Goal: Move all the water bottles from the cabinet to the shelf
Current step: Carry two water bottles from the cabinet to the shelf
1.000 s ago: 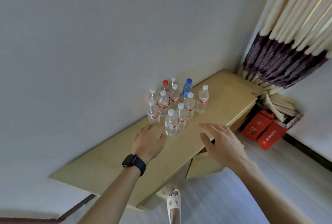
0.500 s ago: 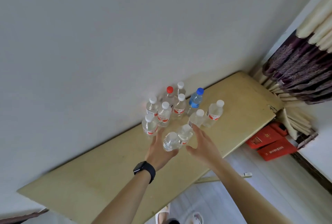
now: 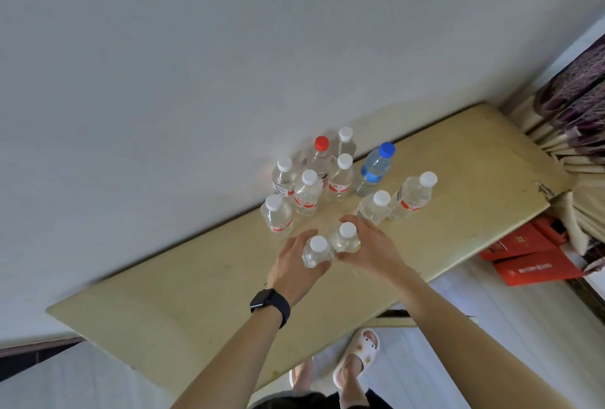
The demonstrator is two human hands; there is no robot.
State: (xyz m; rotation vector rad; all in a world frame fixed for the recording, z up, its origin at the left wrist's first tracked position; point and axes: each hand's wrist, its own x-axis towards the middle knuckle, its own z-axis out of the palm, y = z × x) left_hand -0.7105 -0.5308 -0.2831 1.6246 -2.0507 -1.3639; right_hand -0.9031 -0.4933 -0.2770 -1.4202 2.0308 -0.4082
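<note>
Bottles in left hand, right hand; bare cabinet top leftward

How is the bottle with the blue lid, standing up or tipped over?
Standing up. The blue-lid bottle rests on its base on the cabinet top, lid uppermost.

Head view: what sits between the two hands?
Head view shows two white-capped bottles there: the left hand grips the left bottle, the right hand the right bottle.
</note>
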